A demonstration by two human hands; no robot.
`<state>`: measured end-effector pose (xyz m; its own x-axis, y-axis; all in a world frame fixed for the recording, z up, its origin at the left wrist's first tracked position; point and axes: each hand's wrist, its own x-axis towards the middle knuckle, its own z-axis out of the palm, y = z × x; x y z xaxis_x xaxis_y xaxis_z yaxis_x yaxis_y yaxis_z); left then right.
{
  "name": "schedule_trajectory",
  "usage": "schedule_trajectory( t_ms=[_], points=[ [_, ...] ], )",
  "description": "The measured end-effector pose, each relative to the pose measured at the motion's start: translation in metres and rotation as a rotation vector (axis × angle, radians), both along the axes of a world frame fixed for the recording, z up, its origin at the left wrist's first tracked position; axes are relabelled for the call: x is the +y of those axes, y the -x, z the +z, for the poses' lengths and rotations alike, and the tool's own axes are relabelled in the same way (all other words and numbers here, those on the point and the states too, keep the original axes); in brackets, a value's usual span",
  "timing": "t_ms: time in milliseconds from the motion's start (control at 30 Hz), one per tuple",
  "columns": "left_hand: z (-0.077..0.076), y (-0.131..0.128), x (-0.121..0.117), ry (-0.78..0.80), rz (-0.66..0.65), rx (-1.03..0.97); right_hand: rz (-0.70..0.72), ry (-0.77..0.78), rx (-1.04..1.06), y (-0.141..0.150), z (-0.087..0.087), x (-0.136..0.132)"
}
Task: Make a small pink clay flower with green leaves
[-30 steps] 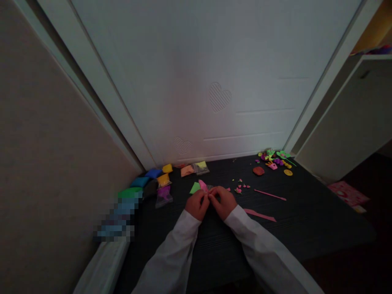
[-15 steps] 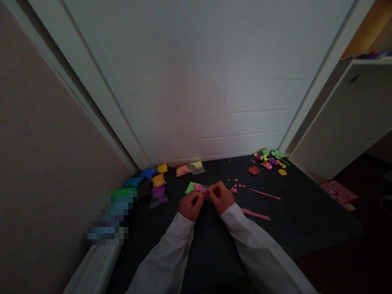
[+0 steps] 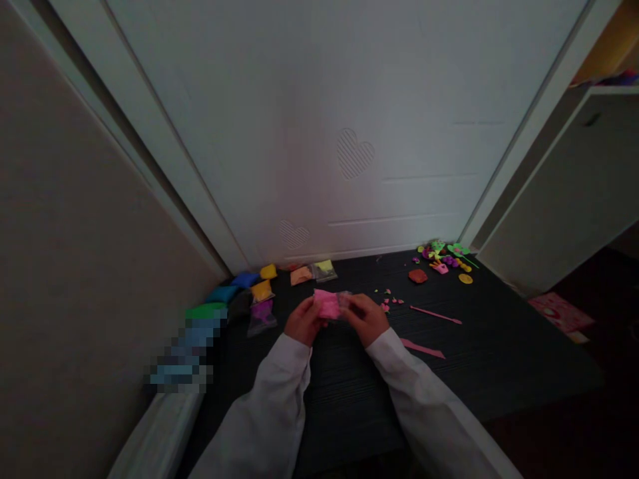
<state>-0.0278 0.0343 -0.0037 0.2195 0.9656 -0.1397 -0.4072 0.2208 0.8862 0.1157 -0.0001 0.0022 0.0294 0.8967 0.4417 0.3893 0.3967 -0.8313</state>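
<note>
- We hold a clear bag of pink modelling clay (image 3: 327, 306) in front of us over the dark bench (image 3: 349, 406), and we take this pink bag as our landmark; we cannot tell whether it touches the surface.
- Our left grip (image 3: 301, 322) pinches the pink bag at its left side, thumb laid over the front.
- Our right grip (image 3: 370, 320) pinches the bag's clear right end between thumb and fingers.
- To the left of the pink bag we see a bag of purple clay (image 3: 262, 313), with an orange bag (image 3: 261, 291) and a black pack (image 3: 240, 305) farther back.
- Farther left and back from the pink bag, we have a green pack (image 3: 206, 311), a teal pack (image 3: 222, 293) and a blue pack (image 3: 245, 280).
- Behind the pink bag, a little left, we see a peach bag (image 3: 301, 275) beside a pale yellow bag (image 3: 324, 269).
- Just right of the pink bag, past our fingers, lie small pink clay pieces (image 3: 386, 308).
- Farther right of the pink bag we have a thin pink modelling stick (image 3: 435, 314) and, nearer us, a flat pink strip-like tool (image 3: 424, 348).
- Well right and behind the pink bag sit a brick-red lump (image 3: 417, 276), a yellow disc (image 3: 466, 279) and a green flower (image 3: 458, 250).
</note>
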Motion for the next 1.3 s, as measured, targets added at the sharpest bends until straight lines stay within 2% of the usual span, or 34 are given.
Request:
schedule_trajectory(
  t_ms=[133,333,467,633,900,1300],
  points=[
    [-0.0033,0.0032,0.0039,0.002,0.080,0.021,0.053,0.025,-0.047,-0.0010,-0.0024,0.0004],
    [-0.0078,0.0039,0.0063,-0.084,0.129,0.153,0.096,0.059,-0.156,-0.0030,-0.0063,0.0015],
    [-0.0056,0.0034,0.0036,-0.012,0.042,0.065,0.067,0.040,-0.208,-0.0044,-0.0059,0.0010],
    [-0.0043,0.0021,0.0015,-0.010,-0.008,0.011,0.048,0.046,-0.205,-0.0049,-0.0058,0.0024],
    [-0.0049,0.0017,0.0002,0.065,-0.077,0.050,0.036,0.060,-0.208,-0.0079,-0.0069,0.0041],
    [-0.0051,0.0023,0.0009,0.113,-0.078,0.001,0.075,0.042,-0.178,-0.0063,-0.0074,0.0039]
  ],
)
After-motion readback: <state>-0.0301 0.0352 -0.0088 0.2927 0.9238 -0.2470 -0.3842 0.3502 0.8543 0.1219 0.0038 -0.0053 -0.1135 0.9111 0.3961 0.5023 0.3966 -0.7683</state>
